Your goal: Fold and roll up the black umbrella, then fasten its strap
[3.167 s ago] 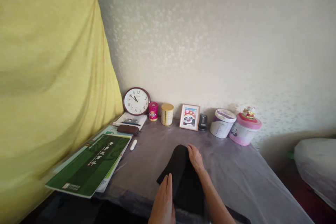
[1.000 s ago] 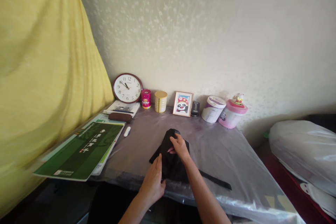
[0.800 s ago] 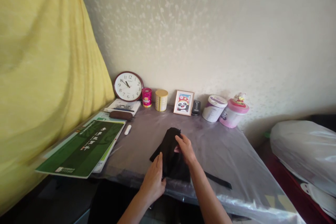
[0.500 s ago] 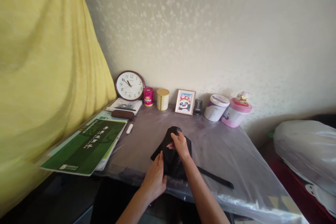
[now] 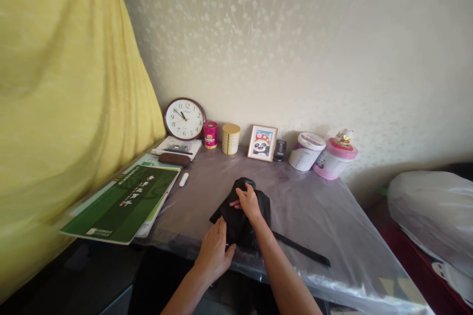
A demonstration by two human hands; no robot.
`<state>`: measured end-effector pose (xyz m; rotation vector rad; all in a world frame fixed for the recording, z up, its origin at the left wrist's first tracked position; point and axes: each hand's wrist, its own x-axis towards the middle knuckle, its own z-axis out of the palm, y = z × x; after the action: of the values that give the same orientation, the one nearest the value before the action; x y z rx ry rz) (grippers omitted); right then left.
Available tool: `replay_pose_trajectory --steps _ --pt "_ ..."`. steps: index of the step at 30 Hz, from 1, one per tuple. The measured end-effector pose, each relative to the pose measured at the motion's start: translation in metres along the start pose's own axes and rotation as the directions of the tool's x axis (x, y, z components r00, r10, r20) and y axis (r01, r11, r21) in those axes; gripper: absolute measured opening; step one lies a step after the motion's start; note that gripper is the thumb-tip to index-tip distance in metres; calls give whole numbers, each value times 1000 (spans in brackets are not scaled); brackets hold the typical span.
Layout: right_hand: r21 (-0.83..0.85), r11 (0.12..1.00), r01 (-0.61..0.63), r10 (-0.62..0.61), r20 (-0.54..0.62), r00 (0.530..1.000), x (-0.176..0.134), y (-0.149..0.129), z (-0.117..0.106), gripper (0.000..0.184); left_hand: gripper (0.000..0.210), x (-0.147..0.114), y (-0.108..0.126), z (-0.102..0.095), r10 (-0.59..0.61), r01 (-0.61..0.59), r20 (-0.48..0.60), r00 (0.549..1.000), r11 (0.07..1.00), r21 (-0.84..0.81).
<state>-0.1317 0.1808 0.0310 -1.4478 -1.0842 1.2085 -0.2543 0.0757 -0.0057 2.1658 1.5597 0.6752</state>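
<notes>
A black fabric piece [image 5: 232, 224], bag-like, lies at the table's near edge, and a flat black strap [image 5: 303, 250] runs from it to the right. At its left side rests my left hand [image 5: 214, 246], the fingers stretched out side by side and the thumb apart; a ring shows on one finger. My right hand [image 5: 248, 203] lies over the upper part of the fabric with its fingers apart, touching the cloth near the top edge. Part of the fabric is hidden under the right hand and forearm.
Green books [image 5: 125, 206], a brown case [image 5: 174, 159] and a small white object [image 5: 184, 179] lie left. Along the wall stand a clock [image 5: 185, 119], pink tin [image 5: 210, 135], yellow-lidded can [image 5: 231, 140], panda picture frame [image 5: 262, 142], white tub [image 5: 306, 152] and pink-lidded tub [image 5: 334, 157].
My left hand has slid slightly left and down along the fabric, its thumb now farther from the fingers. My right hand has shifted a little left over the cloth. The camera view has moved slightly.
</notes>
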Motion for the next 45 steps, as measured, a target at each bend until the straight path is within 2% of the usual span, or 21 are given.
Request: replay_pose_trajectory --steps 6,12,14,16,19,21,23,26,28,30,32,35,38,42,45 --pt "-45 999 20 -18 57 998 0 0 1 53 66 -15 -2 2 -48 48 -24 999 999 10" --pt "-74 997 28 -21 103 994 -4 -4 0 47 50 -24 15 -8 -28 49 -161 987 990 131" --pt "-85 996 39 -29 110 993 -3 -3 0 45 46 -19 24 -12 53 -28 -140 989 984 175" --pt "-88 995 45 -35 113 993 -2 -2 0 44 53 -11 29 -13 124 -105 -79 989 973 204" --pt "-103 993 65 -53 120 991 -3 0 0 39 72 -1 29 -8 121 -115 -17 992 968 222" --pt "-147 979 140 -117 153 981 -9 -1 -2 31 81 3 24 -1 94 -90 -12 995 974 209" --pt "-221 921 319 -272 217 937 -19 -2 -6 24 86 3 19 6 92 -87 -18 996 980 176" --pt "-326 719 614 -514 346 785 -32 -3 -14 25 88 0 14 14 100 -96 -20 995 986 135" --pt "-367 607 705 -575 410 708 -32 0 -20 25 85 0 14 16 81 -80 -4 997 989 126" --pt "-399 553 732 -590 432 682 -23 4 -25 25 82 0 15 16 44 -46 19 999 991 124" --pt "-445 528 723 -584 428 690 -8 7 -27 24 81 0 16 16 4 -8 35 999 993 122" --pt "-523 512 681 -560 398 727 17 11 -28 26 81 1 14 17 -65 60 41 997 992 111" --pt "-572 533 624 -540 339 771 38 11 -27 26 79 2 13 16 -92 87 51 994 992 94" --pt "-523 667 531 -514 193 836 54 6 -29 22 77 3 15 13 -99 93 66 993 992 89" --pt "-476 764 436 -472 50 880 58 3 -44 20 77 3 17 12 -97 91 60 993 992 90"
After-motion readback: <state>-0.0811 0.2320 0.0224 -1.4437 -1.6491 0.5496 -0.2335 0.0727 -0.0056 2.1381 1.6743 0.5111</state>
